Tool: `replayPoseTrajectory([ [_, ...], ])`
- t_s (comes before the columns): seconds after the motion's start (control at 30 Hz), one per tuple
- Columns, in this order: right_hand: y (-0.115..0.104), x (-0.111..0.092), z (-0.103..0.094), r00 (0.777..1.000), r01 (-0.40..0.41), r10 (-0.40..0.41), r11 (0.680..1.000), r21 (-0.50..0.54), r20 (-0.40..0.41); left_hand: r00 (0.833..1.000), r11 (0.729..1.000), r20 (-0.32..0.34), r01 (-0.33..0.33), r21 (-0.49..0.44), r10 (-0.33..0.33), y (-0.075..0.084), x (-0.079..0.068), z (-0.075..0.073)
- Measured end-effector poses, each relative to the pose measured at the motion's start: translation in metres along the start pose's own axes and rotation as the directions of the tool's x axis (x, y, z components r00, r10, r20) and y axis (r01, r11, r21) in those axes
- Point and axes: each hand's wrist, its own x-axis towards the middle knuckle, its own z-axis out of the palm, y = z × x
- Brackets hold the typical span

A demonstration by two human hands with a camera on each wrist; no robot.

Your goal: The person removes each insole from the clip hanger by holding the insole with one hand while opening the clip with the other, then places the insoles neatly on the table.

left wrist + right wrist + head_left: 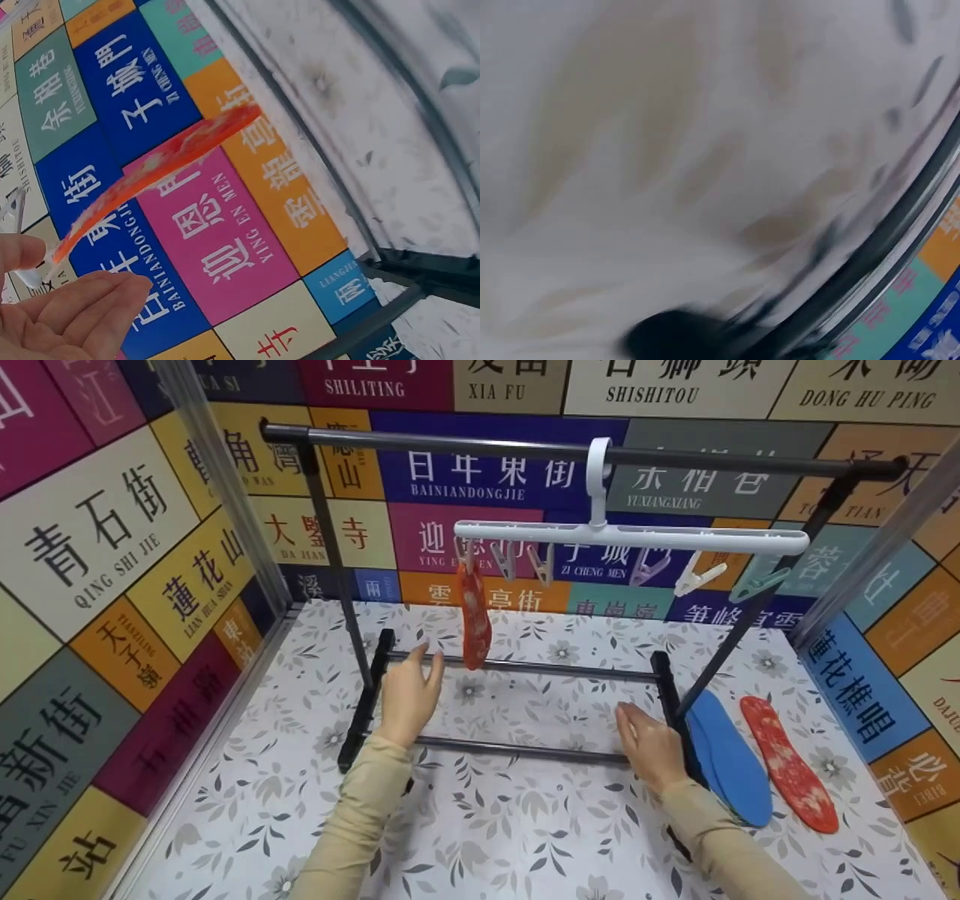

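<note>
A red patterned insole (474,619) hangs from a clip at the left end of the white hanger (630,536). My left hand (411,694) is raised just left of and below it, holding nothing, with thumb and fingers apart. In the left wrist view the fingers (97,307) appear close to the clipped end of the insole (161,161). Beside the rack's right foot is my right hand (652,742), fingers together and nothing visible in them. A blue insole pair (727,757) and another red insole (787,765) lie to its right.
The hanger hooks over the top bar of a dark metal rack (450,442). Several more clips, such as a white clip (701,574), dangle along it. Two lower bars cross near the flowered tabletop (525,825). Sign-covered walls (97,540) enclose the back and sides.
</note>
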Motion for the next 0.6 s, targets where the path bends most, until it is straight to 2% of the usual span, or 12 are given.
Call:
replayPoseTrajectory([
  [0.1,-0.021,0.013,0.019,0.997,-0.035,0.034,0.999,0.012,0.075,1.000,1.000,-0.007,0.000,0.030,0.000,0.006,0.015,0.001],
  [0.27,-0.042,0.032,0.046,0.980,-0.076,0.075,0.997,0.000,0.184,0.999,0.998,0.023,-0.023,0.061,0.022,0.016,0.037,0.005],
  [0.43,-0.059,0.049,0.069,0.972,-0.069,0.071,0.997,-0.016,0.225,0.998,0.993,0.021,-0.059,0.106,0.057,0.019,0.055,0.007],
  [0.53,-0.070,0.060,0.081,0.958,-0.083,0.079,0.997,0.002,0.277,0.998,0.989,0.000,-0.056,0.136,0.057,0.018,0.064,0.004],
  [0.6,-0.077,0.066,0.089,0.940,-0.104,0.090,0.994,0.025,0.329,0.999,0.988,-0.012,-0.049,0.148,0.051,0.016,0.069,0.002],
])
